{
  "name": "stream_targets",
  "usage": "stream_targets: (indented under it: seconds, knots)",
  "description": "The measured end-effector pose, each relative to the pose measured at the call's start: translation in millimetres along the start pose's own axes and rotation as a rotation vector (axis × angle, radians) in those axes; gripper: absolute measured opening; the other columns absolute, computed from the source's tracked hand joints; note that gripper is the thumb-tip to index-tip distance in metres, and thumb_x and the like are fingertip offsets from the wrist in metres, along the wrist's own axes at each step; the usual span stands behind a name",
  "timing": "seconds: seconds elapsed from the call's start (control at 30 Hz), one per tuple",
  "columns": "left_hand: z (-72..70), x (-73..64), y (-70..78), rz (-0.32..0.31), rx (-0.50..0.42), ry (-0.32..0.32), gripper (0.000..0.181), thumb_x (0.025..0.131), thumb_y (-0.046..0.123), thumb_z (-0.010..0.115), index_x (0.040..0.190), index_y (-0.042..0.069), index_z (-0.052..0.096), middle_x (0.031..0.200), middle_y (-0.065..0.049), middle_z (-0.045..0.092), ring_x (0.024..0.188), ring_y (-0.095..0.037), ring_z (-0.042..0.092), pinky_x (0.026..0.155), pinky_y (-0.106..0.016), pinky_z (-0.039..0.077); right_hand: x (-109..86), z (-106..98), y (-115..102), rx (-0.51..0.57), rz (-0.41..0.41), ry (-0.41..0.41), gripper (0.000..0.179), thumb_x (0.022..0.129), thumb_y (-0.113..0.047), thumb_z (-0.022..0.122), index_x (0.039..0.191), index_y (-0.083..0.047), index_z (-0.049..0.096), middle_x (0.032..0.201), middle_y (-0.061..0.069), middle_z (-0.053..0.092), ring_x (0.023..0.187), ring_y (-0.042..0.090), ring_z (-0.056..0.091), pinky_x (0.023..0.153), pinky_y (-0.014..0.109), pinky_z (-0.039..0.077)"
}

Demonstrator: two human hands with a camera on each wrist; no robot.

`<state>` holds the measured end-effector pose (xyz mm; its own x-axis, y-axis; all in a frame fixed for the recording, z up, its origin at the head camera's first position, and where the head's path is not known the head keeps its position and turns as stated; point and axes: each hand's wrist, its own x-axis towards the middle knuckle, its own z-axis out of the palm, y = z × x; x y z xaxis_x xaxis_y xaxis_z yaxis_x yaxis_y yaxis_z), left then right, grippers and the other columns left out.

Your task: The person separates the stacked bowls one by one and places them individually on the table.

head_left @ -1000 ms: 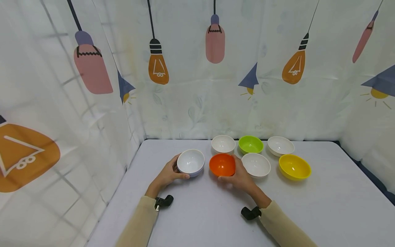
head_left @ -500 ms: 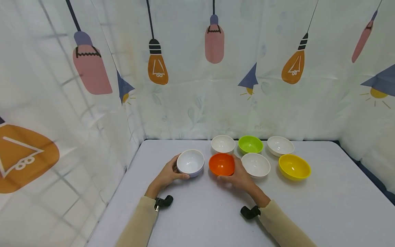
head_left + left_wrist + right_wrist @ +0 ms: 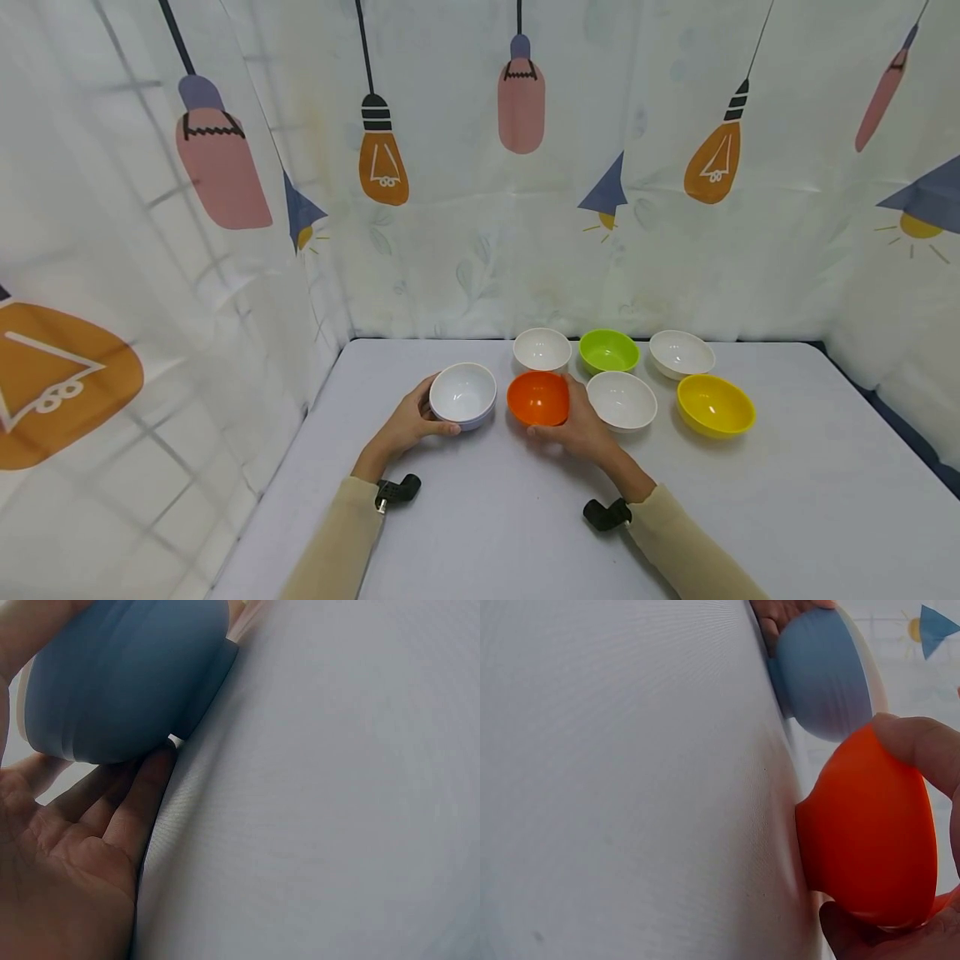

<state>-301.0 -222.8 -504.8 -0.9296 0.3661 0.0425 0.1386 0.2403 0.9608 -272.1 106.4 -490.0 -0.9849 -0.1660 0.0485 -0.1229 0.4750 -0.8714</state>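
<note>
My left hand [image 3: 407,425] holds a blue bowl [image 3: 127,682] with a white inside and a pale rim, thumb on the near side and fingers around the far left. In the left wrist view its fingertips sit low, near the bowl's foot and the table. To the right, my right hand [image 3: 588,427] grips a plain orange bowl [image 3: 537,400] by its right side. The right wrist view shows the thumb at the orange bowl's rim and its foot [image 3: 804,847] at the tabletop. Both bowls are upright, with a narrow gap between them.
Right of and behind the orange bowl stand a white bowl [image 3: 622,402], another white bowl [image 3: 542,349], a green bowl [image 3: 609,351], a third white bowl [image 3: 682,354] and a yellow bowl [image 3: 716,407]. A white-covered table [image 3: 480,525] lies beneath; a printed curtain [image 3: 465,250] hangs behind.
</note>
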Motion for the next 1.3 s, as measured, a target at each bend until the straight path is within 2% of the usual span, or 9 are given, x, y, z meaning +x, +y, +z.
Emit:
stream_targets:
  seconds: [0.23, 0.67, 0.8, 0.9, 1.1, 1.3]
  knots:
    - [-0.3, 0.9, -1.6, 0.004, 0.005, 0.003, 0.106, 0.073, 0.018, 0.094, 0.159, 0.024, 0.033, 0.161, -0.006, 0.040, 0.152, -0.029, 0.036, 0.122, -0.037, 0.037, -0.4, 0, 0, -0.002, -0.008, 0.003, 0.112, 0.075, -0.028, 0.093, 0.159, -0.013, 0.021, 0.150, 0.011, 0.040, 0.137, 0.033, 0.045, 0.109, 0.055, 0.050]
    - [-0.2, 0.9, -0.8, 0.005, 0.005, -0.001, 0.106, 0.073, 0.016, 0.094, 0.159, 0.024, 0.032, 0.161, -0.006, 0.040, 0.150, -0.029, 0.039, 0.118, -0.030, 0.042, -2.6, 0, -4, -0.003, -0.007, 0.006, 0.118, 0.075, -0.032, 0.092, 0.162, -0.012, 0.015, 0.153, 0.013, 0.035, 0.140, 0.035, 0.043, 0.111, 0.057, 0.047]
    - [0.1, 0.9, -1.1, 0.003, 0.004, 0.001, 0.106, 0.073, 0.015, 0.094, 0.159, 0.024, 0.033, 0.160, -0.006, 0.040, 0.149, -0.030, 0.040, 0.118, -0.031, 0.043, -4.9, -1, -9, -0.035, 0.009, -0.003, 0.120, 0.076, -0.037, 0.090, 0.163, -0.014, 0.012, 0.157, 0.012, 0.032, 0.141, 0.035, 0.042, 0.110, 0.058, 0.048]
    - [0.1, 0.5, -1.7, 0.000, 0.001, 0.003, 0.106, 0.073, 0.015, 0.094, 0.159, 0.025, 0.033, 0.160, -0.006, 0.040, 0.149, -0.030, 0.040, 0.118, -0.032, 0.042, -7.2, -1, -13, -0.054, 0.005, -0.005, 0.119, 0.076, -0.039, 0.089, 0.163, -0.014, 0.012, 0.158, 0.012, 0.032, 0.140, 0.036, 0.043, 0.108, 0.059, 0.050]
    - [0.5, -0.4, -1.2, -0.006, 0.006, 0.011, 0.106, 0.073, 0.016, 0.094, 0.159, 0.025, 0.033, 0.160, -0.005, 0.040, 0.151, -0.029, 0.038, 0.121, -0.036, 0.039, -11.1, -3, -23, -0.064, -0.053, -0.005, 0.114, 0.076, -0.036, 0.089, 0.162, -0.014, 0.016, 0.156, 0.011, 0.035, 0.138, 0.034, 0.044, 0.103, 0.057, 0.054]
    - [0.9, 1.0, -0.4, -0.007, 0.005, 0.011, 0.104, 0.073, 0.017, 0.094, 0.158, 0.024, 0.034, 0.160, -0.005, 0.041, 0.151, -0.028, 0.037, 0.122, -0.040, 0.036, -14.0, -4, -32, -0.092, -0.057, -0.024, 0.108, 0.080, -0.032, 0.087, 0.162, -0.017, 0.019, 0.158, 0.007, 0.036, 0.138, 0.032, 0.045, 0.105, 0.056, 0.053]
